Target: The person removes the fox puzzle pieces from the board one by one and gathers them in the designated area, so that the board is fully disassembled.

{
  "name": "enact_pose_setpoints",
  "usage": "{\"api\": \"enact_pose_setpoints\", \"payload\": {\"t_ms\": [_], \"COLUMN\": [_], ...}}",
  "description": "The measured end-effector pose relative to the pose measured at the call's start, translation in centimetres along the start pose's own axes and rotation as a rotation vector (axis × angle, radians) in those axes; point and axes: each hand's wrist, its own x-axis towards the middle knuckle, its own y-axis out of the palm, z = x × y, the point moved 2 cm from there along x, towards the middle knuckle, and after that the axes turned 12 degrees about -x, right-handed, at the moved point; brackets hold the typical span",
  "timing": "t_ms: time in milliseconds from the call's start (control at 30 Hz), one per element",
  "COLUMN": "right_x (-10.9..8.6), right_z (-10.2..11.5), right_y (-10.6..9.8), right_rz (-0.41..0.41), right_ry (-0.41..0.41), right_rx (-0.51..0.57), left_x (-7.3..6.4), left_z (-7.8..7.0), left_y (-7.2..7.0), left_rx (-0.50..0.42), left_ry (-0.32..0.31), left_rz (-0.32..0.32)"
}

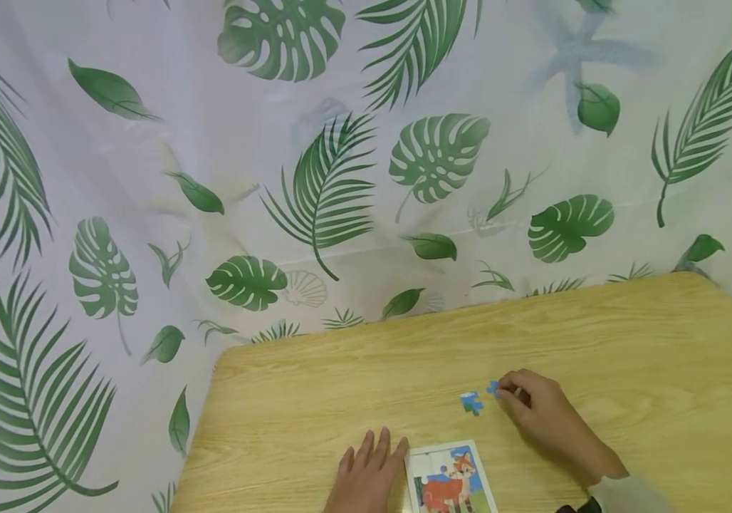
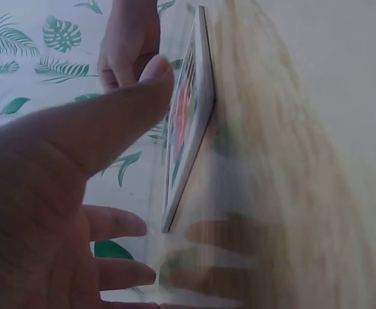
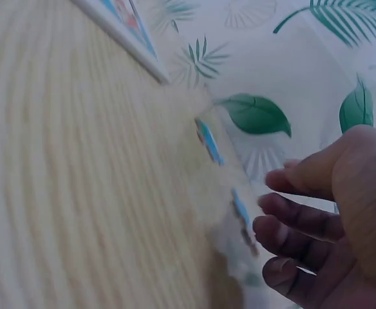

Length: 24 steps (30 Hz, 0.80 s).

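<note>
A framed jigsaw puzzle [image 1: 449, 479] with a fox-like animal picture lies near the front of the table; a pale area shows at its upper left. My left hand [image 1: 368, 476] lies beside its left edge with fingers spread, and the left wrist view has the thumb apart from the other fingers. Farther back is a blue, white and green puzzle piece [image 1: 471, 403]. Just right of it is another blue piece [image 1: 492, 388], at the fingertips of my right hand [image 1: 542, 410]. In the right wrist view this second piece [image 3: 242, 215] lies on the table beside loosely bent fingers.
The wood-grain table [image 1: 315, 399] reaches back to a white curtain [image 1: 366, 235] printed with green leaves. The curtain also hangs along the table's left side. A dark band [image 1: 580, 506] shows at the right wrist, by a light sleeve [image 1: 625, 495].
</note>
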Motion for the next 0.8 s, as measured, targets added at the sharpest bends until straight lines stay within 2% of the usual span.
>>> {"api": "enact_pose_setpoints", "payload": {"t_ms": [100,167,333,433,600,800], "right_x": [0.0,0.0,-0.1,-0.5,-1.5,-2.0], "right_z": [1.2,2.0,3.6,4.5,5.3,5.6], "right_y": [0.3,0.6,1.7,2.5,3.2,2.9], "right_rz": [0.042,0.088,0.198,0.243,0.340,0.401], "right_ry": [-0.087,-0.124,-0.221,-0.286,-0.299,-0.273], "right_rx": [0.008,0.012,0.065,0.099,0.111,0.116], "left_x": [0.5,0.8,1.4,1.5,1.8,1.8], "left_z": [-0.3,-0.7,-1.6,-1.9,-2.1,-2.1], "left_y": [0.2,0.4,0.8,0.9,1.0,1.4], "left_rx": [0.017,0.065,0.131,0.124,0.119,0.100], "left_ry": [0.014,0.030,0.077,0.102,0.105,0.092], "left_rz": [-0.020,-0.023,0.004,0.019,0.051,0.077]}}
